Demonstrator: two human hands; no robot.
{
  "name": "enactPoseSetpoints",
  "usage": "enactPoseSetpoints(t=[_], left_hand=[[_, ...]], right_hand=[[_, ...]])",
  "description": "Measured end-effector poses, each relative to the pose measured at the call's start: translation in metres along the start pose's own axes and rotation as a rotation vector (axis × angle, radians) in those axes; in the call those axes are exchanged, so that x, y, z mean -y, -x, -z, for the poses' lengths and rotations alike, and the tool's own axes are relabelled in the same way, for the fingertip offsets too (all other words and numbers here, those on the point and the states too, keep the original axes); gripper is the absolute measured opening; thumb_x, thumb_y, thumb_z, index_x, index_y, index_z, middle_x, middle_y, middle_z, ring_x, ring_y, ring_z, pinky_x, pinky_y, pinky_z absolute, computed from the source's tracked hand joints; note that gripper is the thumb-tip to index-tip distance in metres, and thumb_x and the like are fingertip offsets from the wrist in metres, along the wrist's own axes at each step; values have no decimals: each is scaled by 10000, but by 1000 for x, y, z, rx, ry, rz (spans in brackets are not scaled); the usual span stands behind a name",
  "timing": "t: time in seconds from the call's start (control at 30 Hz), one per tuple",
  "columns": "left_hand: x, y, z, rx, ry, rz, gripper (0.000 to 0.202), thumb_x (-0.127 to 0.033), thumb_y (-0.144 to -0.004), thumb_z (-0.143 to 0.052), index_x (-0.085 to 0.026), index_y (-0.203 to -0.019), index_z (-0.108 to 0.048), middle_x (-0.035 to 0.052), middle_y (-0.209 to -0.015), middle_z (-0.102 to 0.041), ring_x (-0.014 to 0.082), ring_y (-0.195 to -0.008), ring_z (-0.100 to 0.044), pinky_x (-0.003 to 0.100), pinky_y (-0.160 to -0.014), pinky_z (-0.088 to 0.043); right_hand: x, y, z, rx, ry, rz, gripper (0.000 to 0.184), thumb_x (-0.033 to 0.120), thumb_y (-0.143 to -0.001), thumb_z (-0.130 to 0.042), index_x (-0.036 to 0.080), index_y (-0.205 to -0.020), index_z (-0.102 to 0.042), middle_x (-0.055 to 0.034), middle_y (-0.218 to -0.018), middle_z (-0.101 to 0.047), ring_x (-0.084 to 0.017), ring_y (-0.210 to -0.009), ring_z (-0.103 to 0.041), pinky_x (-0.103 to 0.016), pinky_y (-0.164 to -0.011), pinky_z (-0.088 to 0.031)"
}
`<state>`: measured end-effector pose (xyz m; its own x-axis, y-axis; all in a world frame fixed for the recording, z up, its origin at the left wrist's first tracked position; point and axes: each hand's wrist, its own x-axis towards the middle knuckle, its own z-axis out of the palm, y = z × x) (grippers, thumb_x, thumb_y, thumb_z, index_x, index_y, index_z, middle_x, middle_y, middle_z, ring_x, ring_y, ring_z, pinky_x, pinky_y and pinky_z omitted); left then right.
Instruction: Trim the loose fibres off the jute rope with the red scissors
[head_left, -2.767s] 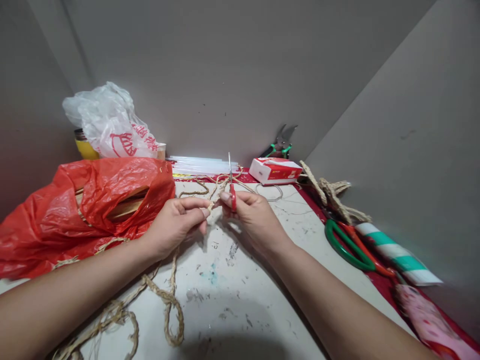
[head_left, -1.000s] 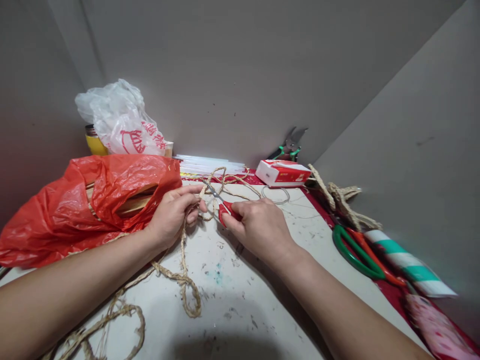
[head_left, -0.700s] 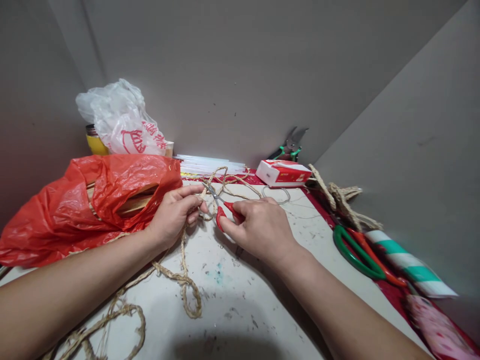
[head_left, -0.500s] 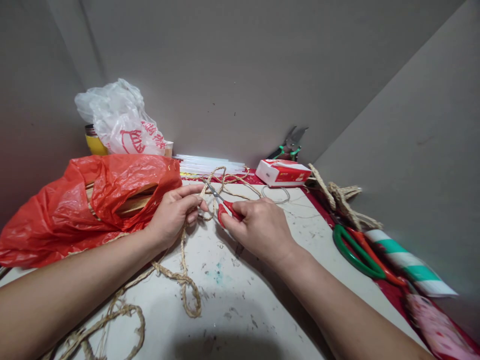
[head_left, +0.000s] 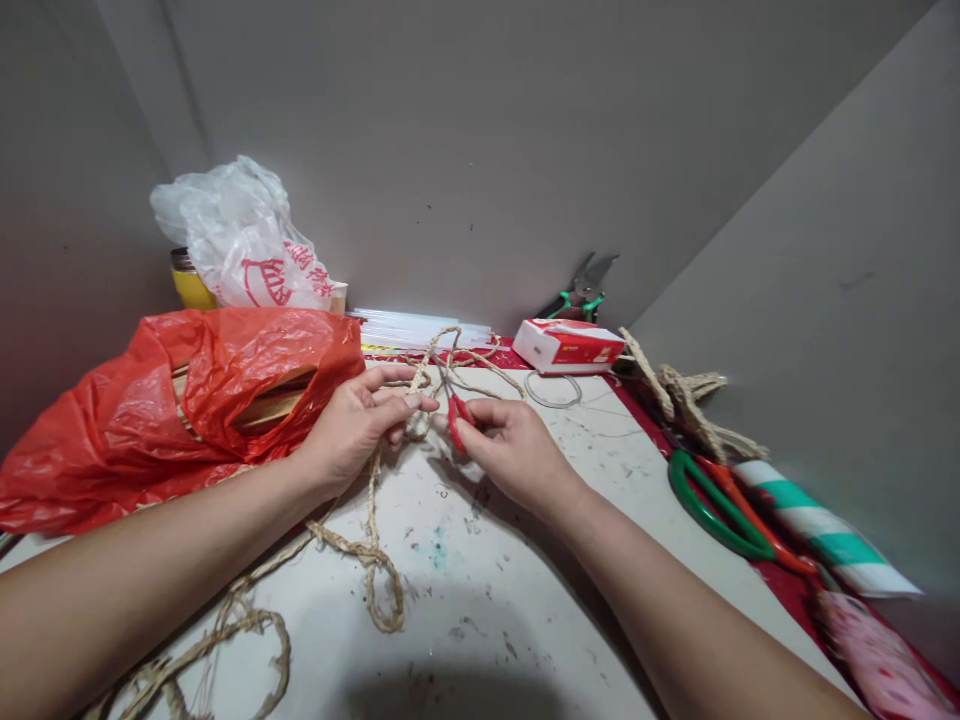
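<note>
Above the middle of the table, my left hand (head_left: pixel 360 420) pinches a braided straw rope (head_left: pixel 373 505) between thumb and fingers. The rope loops up past the fingertips and trails down over the tabletop to the lower left, where it lies in coils. My right hand (head_left: pixel 517 445) grips a small pair of scissors (head_left: pixel 456 415) by the red handles. Its blades point up and away, close beside the raised part of the rope, and look nearly closed. Whether they touch the rope I cannot tell.
Left stands a red plastic bag (head_left: pixel 112 430) with wooden pieces inside, a white plastic bag (head_left: pixel 240 240) behind. At the back lie clear sticks (head_left: pixel 420 328), a red-and-white box (head_left: pixel 568 346), a wire coil (head_left: pixel 553 390) and pruning shears (head_left: pixel 585 285). Large green-and-orange-handled scissors (head_left: pixel 716 510) lie right.
The scissors' handles have come together and the blades have swung more upright. My right hand has turned slightly, while my left hand has barely shifted on the rope.
</note>
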<state>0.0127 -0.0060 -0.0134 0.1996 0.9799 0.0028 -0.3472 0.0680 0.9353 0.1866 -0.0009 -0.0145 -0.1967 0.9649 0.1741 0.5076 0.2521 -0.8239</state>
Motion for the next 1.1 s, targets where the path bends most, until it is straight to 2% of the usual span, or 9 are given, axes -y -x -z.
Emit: enactPoseSetpoints(t=[0.13,0.3,0.47,0.63,0.83,0.93,1.1], left_hand=[[-1,7,-5,88,-167,45,409,-267,-738,-715,-168,-1105,-564,62,-820,-722,44,-456,-448,188,-476,-326],[-2,16,-12,200,-257,32,438,-276,-750,-704,-190,-1152,-553,52,-803,-730,64,-510,-512,181,-513,-339],[-2,15,-11,195,-228,90,428,-378,-792,-649,-168,-1151,-549,71,-770,-721,52,-420,-405,196,-439,-279],[-3,14,-10,257,-168,141,235,-364,-818,-622,-133,-858,-612,75,-762,-704,29,-420,-368,195,-433,-243],[-5,13,-8,335,-165,222,213,-326,-806,-644,-132,-761,-569,87,-741,-713,25,-383,-351,194,-398,-196],[-4,12,-7,326,-145,230,216,-310,-793,-659,-129,-726,-562,101,-757,-718,26,-394,-377,187,-405,-222],[-1,10,-5,318,-58,276,216,-301,-799,-625,-91,-810,-676,125,-771,-716,67,-443,-477,211,-454,-359]], right_hand=[[4,0,-2,-100,-417,-17,317,458,-680,-677,169,-585,-591,24,-570,-491,-101,-562,-397,-246,-532,-332],[8,0,-1,-57,-577,-78,302,432,-624,-758,170,-574,-617,17,-580,-527,-108,-578,-418,-256,-549,-349],[3,-4,2,-167,-655,-1,250,382,-642,-763,181,-584,-625,32,-587,-524,-107,-600,-423,-262,-594,-356],[-3,-5,3,-228,-712,64,268,355,-718,-715,178,-582,-568,42,-600,-467,-105,-622,-401,-273,-651,-371],[0,-2,-1,-263,-704,69,239,353,-736,-697,186,-619,-573,42,-621,-465,-110,-630,-411,-269,-660,-379],[-2,-2,-1,-269,-705,76,218,347,-734,-703,189,-635,-590,42,-620,-468,-108,-620,-405,-266,-647,-373],[-3,-4,1,-258,-687,86,219,354,-721,-711,201,-620,-591,40,-604,-458,-114,-613,-401,-266,-619,-365]])
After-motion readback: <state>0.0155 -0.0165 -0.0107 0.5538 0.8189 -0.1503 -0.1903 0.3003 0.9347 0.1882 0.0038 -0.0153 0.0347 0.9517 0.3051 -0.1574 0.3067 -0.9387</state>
